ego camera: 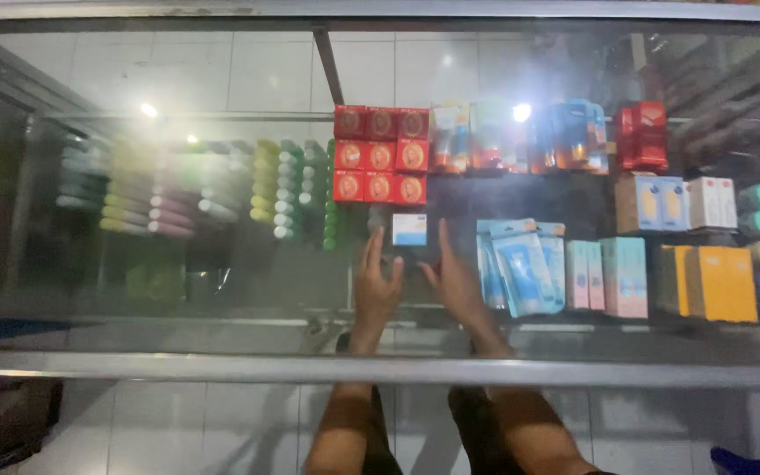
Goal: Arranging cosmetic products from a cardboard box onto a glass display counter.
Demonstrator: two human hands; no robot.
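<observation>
Glass fronts a display cabinet with white tile behind it, and both arms reach inside onto the shelf. The left hand and right hand lie side by side, fingers spread and empty, around a dark patch I cannot make out — just below a small white-and-blue box. That box sits under the stack of red boxes, left of the blue sachets. It looks like thin card: light, stiff enough to pinch, but easy to dent — probably best taken by its two short sides with fingertips. Pastel tubes line the shelf to the left, orange boxes the right.
</observation>
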